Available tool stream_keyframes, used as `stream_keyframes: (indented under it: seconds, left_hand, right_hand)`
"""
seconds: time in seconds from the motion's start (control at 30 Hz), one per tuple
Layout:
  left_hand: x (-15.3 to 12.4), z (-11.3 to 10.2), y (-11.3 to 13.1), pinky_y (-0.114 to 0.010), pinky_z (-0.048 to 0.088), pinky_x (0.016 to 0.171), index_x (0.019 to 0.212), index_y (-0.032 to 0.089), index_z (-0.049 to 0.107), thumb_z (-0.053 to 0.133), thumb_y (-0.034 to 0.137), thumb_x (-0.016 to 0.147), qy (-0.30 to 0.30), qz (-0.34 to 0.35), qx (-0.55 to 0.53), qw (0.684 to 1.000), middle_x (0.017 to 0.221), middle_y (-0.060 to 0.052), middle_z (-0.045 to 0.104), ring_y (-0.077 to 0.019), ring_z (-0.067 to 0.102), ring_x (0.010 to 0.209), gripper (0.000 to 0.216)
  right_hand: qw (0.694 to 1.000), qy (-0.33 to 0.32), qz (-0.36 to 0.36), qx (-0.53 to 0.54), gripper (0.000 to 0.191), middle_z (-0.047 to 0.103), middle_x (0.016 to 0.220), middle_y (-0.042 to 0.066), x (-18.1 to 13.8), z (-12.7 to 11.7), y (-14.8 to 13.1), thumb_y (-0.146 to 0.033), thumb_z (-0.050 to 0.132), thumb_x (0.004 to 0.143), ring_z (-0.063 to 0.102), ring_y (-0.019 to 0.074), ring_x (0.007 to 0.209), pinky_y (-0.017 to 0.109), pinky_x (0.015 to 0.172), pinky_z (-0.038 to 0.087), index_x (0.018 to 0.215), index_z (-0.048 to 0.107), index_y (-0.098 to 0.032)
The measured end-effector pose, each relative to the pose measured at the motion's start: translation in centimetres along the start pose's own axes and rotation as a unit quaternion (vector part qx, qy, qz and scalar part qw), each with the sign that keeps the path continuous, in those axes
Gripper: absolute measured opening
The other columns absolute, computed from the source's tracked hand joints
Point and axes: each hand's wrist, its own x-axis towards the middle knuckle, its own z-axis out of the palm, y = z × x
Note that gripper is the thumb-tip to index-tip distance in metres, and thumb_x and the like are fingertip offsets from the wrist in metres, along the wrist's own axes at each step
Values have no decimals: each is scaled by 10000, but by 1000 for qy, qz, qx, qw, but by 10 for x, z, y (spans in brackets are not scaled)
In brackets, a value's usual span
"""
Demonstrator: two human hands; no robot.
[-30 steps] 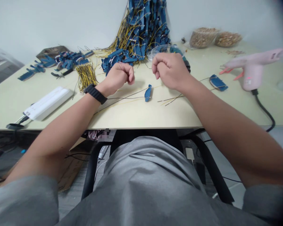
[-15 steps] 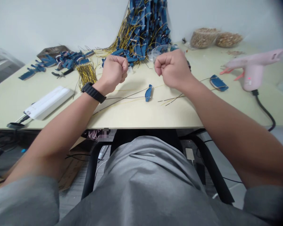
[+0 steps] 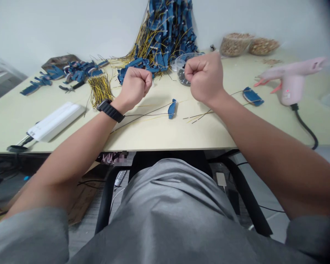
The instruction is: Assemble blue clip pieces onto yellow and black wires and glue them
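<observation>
Both of my hands are raised over the table as fists, some way apart, and nothing shows in either. My left hand (image 3: 136, 87) is closed in front of the bundle of yellow and black wires (image 3: 99, 90). Closed too, my right hand (image 3: 205, 77) partly covers a clear round tub (image 3: 183, 73) with dark small pieces inside. Between the hands and nearer to me lies a small blue piece (image 3: 172, 109) with thin wires. Another blue piece with wires (image 3: 252, 96) lies right of my right wrist.
A large heap of blue pieces with wires (image 3: 167, 33) rises against the wall. More blue pieces (image 3: 81, 70) and dark-handled pliers (image 3: 71, 87) lie at the left, behind a white box (image 3: 56, 121). At the right are a pink glue gun (image 3: 293, 82) and bags of tan pieces (image 3: 235, 44).
My right hand has shifted slightly right and up, so more of the clear tub shows. My left hand has moved a little to the right. Both stay closed.
</observation>
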Motion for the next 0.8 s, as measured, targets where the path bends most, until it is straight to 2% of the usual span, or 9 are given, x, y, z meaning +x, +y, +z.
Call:
stream_keyframes:
  seconds: [0.07,0.13,0.2,0.27,0.37,0.57,0.7,0.8]
  left_hand:
    - [-2,0,4,-487,486,798,719,287,686,786,444,988,-38,22,58,997,741,-36,677,-216,526,793,327]
    - [-4,0,8,-488,570,1035,974,269,836,831,488,998,-104,34,117,987,1080,-64,886,-279,708,1052,221]
    - [-7,0,11,-509,548,1251,1239,260,876,914,629,988,-171,43,157,972,1436,-112,914,-368,738,1342,447]
    - [-8,-1,11,-549,501,1372,1399,262,860,970,812,958,-218,39,169,960,1606,-146,872,-433,692,1510,713]
    - [-8,-3,6,-610,454,1454,1511,279,852,1046,928,869,-251,32,171,952,1685,-174,826,-491,636,1615,933]
    - [-9,0,-1,-724,358,1541,1700,288,779,1134,955,729,-280,41,198,939,1791,-212,765,-562,559,1733,1230]
    - [-10,3,-4,-723,353,1555,1673,295,799,1156,974,670,-278,47,190,940,1786,-209,776,-567,563,1732,1262]
    - [-10,4,-5,-720,354,1557,1649,293,810,1149,981,669,-275,41,196,940,1753,-209,797,-568,571,1723,1245]
  right_hand:
    - [1000,-25,-2,2,395,736,839,108,1,2,4,-357,707,989,782,407,1036,542,860,612,678,463,-369]
    - [998,-68,9,-6,328,786,852,104,3,6,7,-411,740,1030,796,421,1090,537,871,621,730,613,-372]
    - [994,-105,11,-7,293,810,848,102,4,9,10,-440,779,1039,805,425,1098,536,903,618,770,696,-360]
    - [993,-117,10,-4,284,828,852,100,4,12,11,-438,798,1037,812,421,1080,540,939,609,778,719,-352]
    - [994,-111,13,-7,236,874,910,99,6,12,16,-429,804,1049,823,414,1082,538,959,607,826,774,-355]
    - [989,-149,-6,-8,89,944,1073,106,10,11,35,-383,867,1030,853,355,1080,500,1006,620,981,910,-322]
    - [987,-156,-17,17,156,937,1034,93,11,12,43,-512,984,978,842,356,1058,520,1012,620,980,937,-363]
    - [986,-166,-16,27,181,923,1006,90,10,12,43,-523,1022,931,836,369,1062,533,1017,608,986,946,-369]
